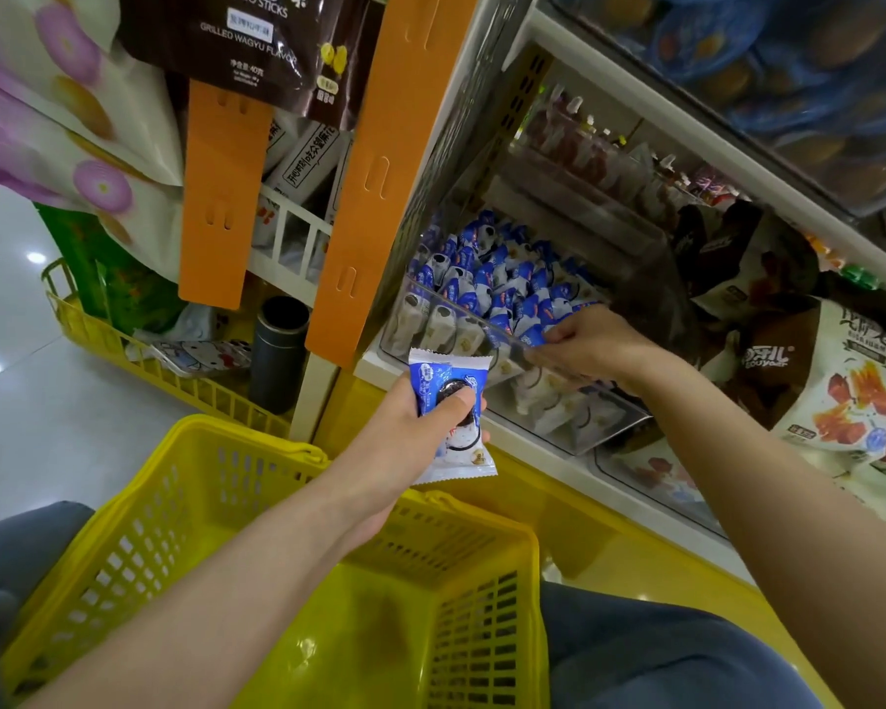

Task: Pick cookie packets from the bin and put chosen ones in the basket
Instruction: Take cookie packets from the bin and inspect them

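My left hand (420, 427) grips a blue-and-white cookie packet (451, 381) upright, thumb across its front, just above the far rim of the yellow basket (257, 452). The basket sits low in front of me and holds nothing I can see. My right hand (589, 345) reaches into the clear plastic bin (584, 427) on the shelf, fingers curled among several blue-and-white cookie packets (497, 278). Whether it pinches one of them cannot be told.
Orange hanging strips (369, 186) with snack bags hang to the left of the bin. A second yellow basket (124, 345) with a dark flask (280, 350) sits on the floor at left. Bagged snacks (840, 381) crowd the shelf at right. My knees frame the basket.
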Tool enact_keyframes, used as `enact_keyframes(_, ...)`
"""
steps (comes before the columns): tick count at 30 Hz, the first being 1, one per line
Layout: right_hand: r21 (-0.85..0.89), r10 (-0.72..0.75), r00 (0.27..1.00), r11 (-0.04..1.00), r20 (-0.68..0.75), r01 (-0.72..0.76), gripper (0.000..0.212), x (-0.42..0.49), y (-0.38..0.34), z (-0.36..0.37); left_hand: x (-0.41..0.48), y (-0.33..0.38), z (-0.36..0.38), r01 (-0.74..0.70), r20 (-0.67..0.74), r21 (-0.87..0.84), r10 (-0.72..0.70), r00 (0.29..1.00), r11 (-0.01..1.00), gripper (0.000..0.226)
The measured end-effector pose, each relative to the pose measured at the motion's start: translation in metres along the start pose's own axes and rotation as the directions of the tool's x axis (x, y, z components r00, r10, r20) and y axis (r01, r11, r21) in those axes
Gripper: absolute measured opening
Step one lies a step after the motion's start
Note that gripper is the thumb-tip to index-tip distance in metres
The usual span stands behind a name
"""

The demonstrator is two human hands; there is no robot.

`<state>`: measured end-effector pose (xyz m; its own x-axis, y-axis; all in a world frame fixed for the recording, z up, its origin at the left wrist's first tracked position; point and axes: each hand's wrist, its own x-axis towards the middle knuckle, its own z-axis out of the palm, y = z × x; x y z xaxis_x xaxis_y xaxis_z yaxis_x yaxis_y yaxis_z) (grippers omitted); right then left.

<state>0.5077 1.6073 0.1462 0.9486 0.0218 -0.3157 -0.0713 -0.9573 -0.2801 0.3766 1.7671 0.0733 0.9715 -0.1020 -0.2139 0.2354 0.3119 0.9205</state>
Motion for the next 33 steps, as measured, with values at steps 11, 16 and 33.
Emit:
enact_keyframes(11,0.215,-0.054,0.996,0.974,-0.07,0.068,0.019,0.0,0.0,0.011,0.006,-0.006,-0.002,0.045,-0.016,-0.053,-0.046,0.999,0.998,0.026)
enact_keyframes(16,0.134,-0.423,0.602,0.733,-0.677,0.666,0.005,-0.051,0.0,0.04,0.007,-0.018,-0.001,0.11,-0.048,-0.088,-0.115,0.992,0.99,0.017)
enact_keyframes(33,0.757,-0.204,0.973,0.618,-0.109,0.214,0.022,-0.069,0.012,0.139,0.003,-0.054,-0.005,0.075,-0.208,0.202,-0.032,0.978,0.976,0.014)
